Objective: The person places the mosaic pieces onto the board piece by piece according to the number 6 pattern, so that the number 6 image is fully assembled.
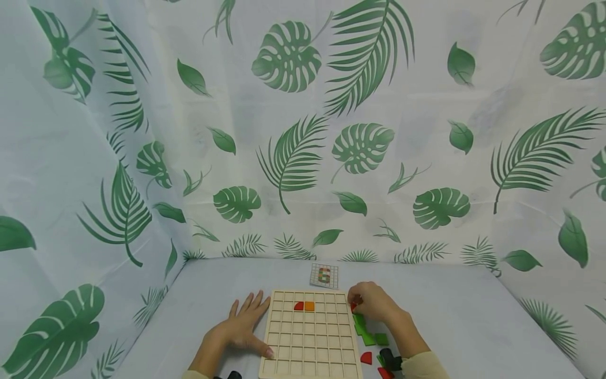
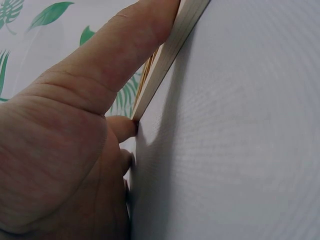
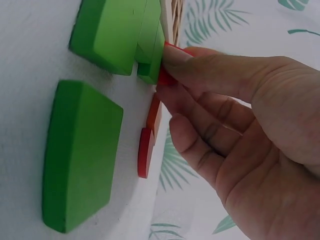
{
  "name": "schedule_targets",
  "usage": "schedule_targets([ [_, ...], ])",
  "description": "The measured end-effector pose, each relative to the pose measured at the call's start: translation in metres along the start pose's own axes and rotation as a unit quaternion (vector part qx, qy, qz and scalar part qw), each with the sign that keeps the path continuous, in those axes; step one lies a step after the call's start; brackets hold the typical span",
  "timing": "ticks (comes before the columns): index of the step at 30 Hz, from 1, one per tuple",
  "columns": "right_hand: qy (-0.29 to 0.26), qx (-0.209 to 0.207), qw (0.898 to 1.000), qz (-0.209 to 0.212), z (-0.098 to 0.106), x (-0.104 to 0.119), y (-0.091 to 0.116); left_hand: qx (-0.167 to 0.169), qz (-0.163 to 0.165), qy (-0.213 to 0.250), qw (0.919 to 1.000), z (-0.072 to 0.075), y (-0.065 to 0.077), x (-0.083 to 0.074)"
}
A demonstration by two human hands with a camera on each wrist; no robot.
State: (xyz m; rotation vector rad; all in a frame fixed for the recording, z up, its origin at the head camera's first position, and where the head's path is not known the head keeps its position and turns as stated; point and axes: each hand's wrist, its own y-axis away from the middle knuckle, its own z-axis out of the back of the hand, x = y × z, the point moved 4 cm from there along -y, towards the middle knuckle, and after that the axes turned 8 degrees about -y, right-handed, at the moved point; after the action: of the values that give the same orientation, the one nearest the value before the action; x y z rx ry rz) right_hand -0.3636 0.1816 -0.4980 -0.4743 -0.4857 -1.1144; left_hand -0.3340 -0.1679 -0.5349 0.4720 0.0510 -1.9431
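A wooden grid board (image 1: 304, 339) lies flat on the table, with a red quarter-round tile (image 1: 299, 306) and an orange square tile (image 1: 309, 306) in neighbouring cells near its far edge. My left hand (image 1: 239, 327) rests at the board's left side, fingers spread; its thumb touches the rim, as the left wrist view also shows. Beyond the right rim, my right hand (image 1: 376, 302) pinches a red tile (image 3: 165, 77) between thumb and fingers, and the hand hides most of its shape. Green tiles (image 1: 363, 330) lie just below that hand, beside the board.
A small printed card (image 1: 324, 276) with a coloured grid pattern lies behind the board. Right of the board are a separate green tile (image 1: 381, 339) and a red quarter-round tile (image 1: 366, 358). Leaf-printed cloth (image 1: 331, 158) encloses the table at the back and sides.
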Motion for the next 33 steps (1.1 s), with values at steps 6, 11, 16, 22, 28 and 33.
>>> schedule_targets([
  [6,0.0,-0.001,1.0,0.006,0.006,0.002,0.001,0.001,0.005,-0.006,1.0,-0.001,-0.001,0.001],
  [11,-0.013,-0.021,1.0,0.012,0.01,0.001,-0.001,0.001,0.006,-0.006,1.0,-0.001,-0.002,0.001],
  [16,-0.041,-0.047,0.998,0.028,0.011,0.002,-0.003,-0.001,0.002,-0.004,1.0,-0.001,-0.002,0.001],
  [22,-0.071,-0.06,0.995,0.035,0.013,0.012,-0.003,-0.001,0.003,-0.002,1.0,-0.001,-0.002,0.001],
  [28,-0.061,-0.072,0.995,0.016,0.012,0.02,-0.005,-0.001,0.005,-0.005,1.0,-0.002,-0.002,0.002],
  [33,-0.07,-0.076,0.994,0.033,0.01,0.026,-0.01,0.0,0.007,-0.006,1.0,-0.001,-0.002,0.001],
])
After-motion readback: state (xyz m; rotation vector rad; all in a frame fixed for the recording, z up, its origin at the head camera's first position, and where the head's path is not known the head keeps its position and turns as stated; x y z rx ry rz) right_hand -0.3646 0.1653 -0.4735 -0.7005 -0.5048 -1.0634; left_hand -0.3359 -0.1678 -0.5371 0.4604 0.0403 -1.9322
